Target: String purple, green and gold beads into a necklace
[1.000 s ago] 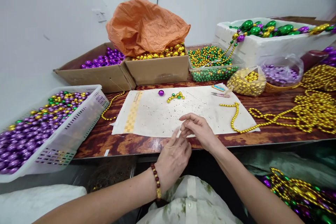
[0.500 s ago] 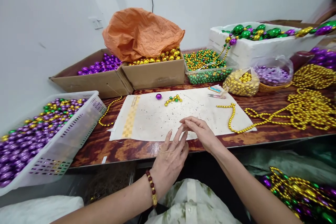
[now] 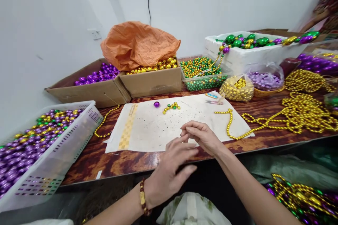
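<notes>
Now: both hands at near edge of white cloth (image 3: 158, 126). Right hand (image 3: 202, 137) over cloth's front edge, fingertips pinched together; whether anything thin lies between them, cannot tell. Left hand (image 3: 169, 172) just off cloth's near edge, fingers loosely spread, holding nothing. Short bead strand (image 3: 171, 107) and single purple bead (image 3: 156, 104) at cloth's far side. Gold bead chain (image 3: 232, 126) trails over cloth's right edge.

Both hands (image 3: 185, 147) close together, fingers loose
</notes>
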### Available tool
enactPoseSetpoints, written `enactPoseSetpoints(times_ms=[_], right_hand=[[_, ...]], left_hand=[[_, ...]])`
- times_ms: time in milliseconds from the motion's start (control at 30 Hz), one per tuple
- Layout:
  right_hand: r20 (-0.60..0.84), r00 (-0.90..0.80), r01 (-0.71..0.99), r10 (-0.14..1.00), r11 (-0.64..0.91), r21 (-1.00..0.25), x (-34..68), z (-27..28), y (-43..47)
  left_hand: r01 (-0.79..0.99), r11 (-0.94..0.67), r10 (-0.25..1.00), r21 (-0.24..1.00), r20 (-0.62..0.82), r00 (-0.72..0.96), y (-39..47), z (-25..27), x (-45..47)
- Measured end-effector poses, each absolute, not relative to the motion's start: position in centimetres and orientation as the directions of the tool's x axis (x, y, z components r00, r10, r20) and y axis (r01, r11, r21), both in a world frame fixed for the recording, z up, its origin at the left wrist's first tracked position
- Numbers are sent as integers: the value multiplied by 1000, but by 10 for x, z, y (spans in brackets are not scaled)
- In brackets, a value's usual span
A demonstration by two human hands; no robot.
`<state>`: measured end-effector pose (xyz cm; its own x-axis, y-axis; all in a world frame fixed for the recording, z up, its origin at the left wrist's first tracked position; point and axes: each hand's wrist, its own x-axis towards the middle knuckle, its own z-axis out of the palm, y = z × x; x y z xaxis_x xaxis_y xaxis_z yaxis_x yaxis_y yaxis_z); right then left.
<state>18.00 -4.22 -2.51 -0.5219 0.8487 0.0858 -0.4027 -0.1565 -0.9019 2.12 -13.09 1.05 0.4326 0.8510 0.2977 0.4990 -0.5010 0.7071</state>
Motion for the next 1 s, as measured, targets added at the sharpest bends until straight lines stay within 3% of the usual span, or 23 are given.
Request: enactPoseSetpoints(times_ms=[67,100,200,300,500,700,900,1000], right_hand=[[102,-502,-446,859,-156,-881,179,-22,-37],[116,-473,-453,873,-129,-882,178,-19,-36],[182,-317,-426,931,32,-904,171,-11,-40],[289,-118,-359,950,230,-904,163,-1,-57],[386,-5,-260,923,371,-891,148,12,-92],[344,39,-212,938,344,-915,136,7,-98],[414,39,-158,909,415,-896,133,6,-104],[451,4,-132,893,447,-885,134,7,-107]], left_hand=[[143,-278,954,950,256,157,-114,25,21],[-65,-174,983,983,178,48,-105,31,21],[-551,52,998,833,-54,12,-82,43,22],[-762,211,977,613,-154,146,-78,43,26],[-885,282,952,371,-220,211,-93,32,39],[-920,235,950,313,-277,148,-99,29,42],[-949,229,947,217,-277,165,-107,28,41],[-948,213,956,235,-252,152,-110,29,38]])
